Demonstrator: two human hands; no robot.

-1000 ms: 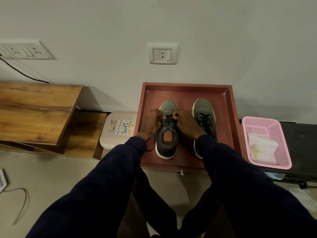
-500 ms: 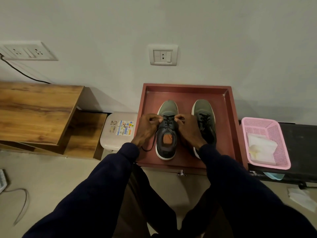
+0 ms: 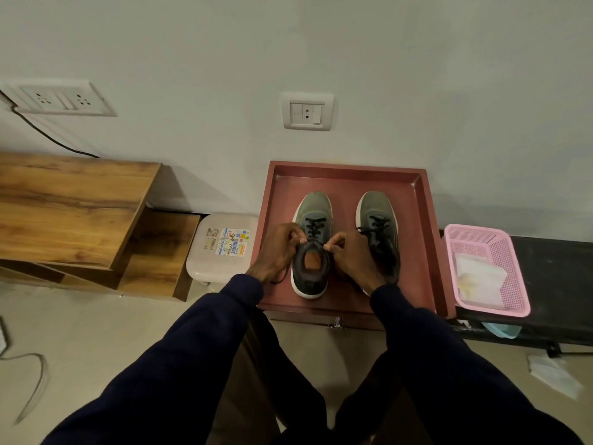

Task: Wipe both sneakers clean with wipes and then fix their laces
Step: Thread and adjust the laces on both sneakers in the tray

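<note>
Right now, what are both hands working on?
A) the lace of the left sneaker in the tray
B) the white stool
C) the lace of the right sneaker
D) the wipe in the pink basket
A: the left hand and right hand each pinch the black lace at the collar of the left sneaker in the red tray; the wipe lies apart in the pink basket.
</note>
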